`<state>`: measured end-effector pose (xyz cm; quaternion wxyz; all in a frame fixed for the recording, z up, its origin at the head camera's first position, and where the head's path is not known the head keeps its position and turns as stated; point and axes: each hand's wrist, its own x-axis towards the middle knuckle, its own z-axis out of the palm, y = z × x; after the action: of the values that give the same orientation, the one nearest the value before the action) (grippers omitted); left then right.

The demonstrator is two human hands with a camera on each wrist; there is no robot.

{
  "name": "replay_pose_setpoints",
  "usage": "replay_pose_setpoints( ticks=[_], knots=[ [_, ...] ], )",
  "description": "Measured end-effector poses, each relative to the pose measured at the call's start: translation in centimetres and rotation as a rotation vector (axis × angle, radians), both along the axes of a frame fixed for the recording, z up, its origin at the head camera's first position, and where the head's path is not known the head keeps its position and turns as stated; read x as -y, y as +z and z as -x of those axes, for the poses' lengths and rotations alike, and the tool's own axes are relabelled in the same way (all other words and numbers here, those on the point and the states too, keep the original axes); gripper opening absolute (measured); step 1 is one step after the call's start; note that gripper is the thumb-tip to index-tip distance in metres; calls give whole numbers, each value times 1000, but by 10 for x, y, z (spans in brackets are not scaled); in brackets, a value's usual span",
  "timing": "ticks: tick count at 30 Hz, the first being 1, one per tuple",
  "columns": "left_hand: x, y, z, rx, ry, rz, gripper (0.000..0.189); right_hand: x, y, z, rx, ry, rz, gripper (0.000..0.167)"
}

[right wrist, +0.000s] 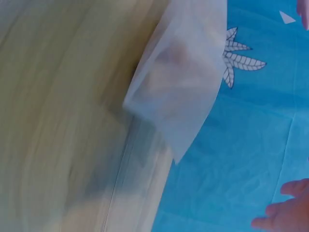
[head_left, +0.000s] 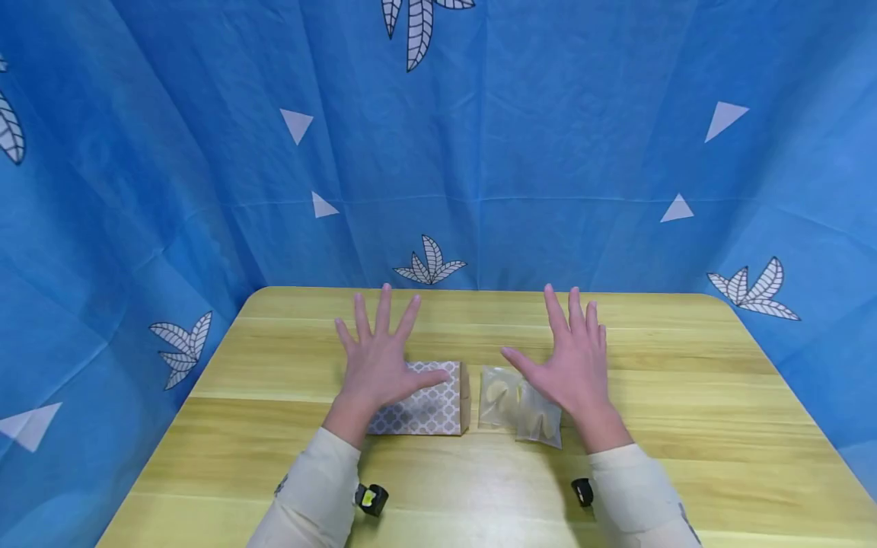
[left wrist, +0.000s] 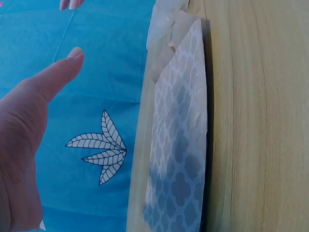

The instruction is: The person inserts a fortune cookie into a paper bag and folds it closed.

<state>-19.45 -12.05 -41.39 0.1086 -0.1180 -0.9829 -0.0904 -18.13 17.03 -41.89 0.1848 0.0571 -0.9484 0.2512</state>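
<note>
My left hand (head_left: 378, 364) is held with its fingers spread and straight, above a paper bag (head_left: 438, 411) with a grey-and-white lattice print and brown sides. The bag lies flat on its side; in the left wrist view the printed face of the paper bag (left wrist: 181, 145) runs alongside the thumb. To the right of it lie two small translucent pouches, one pouch (head_left: 499, 396) partly overlapped by the other pouch (head_left: 539, 418). Pale shapes show dimly inside them. My right hand (head_left: 574, 373), also spread and holding nothing, hovers by the pouches, its thumb pointing left.
All of this lies on a light wood-grain table (head_left: 685, 426) with rounded far corners. A blue curtain (head_left: 548, 152) with white leaves and triangles hangs behind and along the sides. Small black devices (head_left: 372, 499) sit at both wrists.
</note>
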Motion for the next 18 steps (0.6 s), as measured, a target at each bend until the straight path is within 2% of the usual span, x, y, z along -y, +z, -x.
replay_pose_setpoints(
  ticks=[8, 18],
  knots=[
    [-1, -6, 0, 41, -77, -124, 122, 26, -3, 1, -35, 102, 242, 99],
    [-2, -18, -6, 110, -129, -246, 124, 58, -14, -2, 58, 200, 533, 86]
  ],
)
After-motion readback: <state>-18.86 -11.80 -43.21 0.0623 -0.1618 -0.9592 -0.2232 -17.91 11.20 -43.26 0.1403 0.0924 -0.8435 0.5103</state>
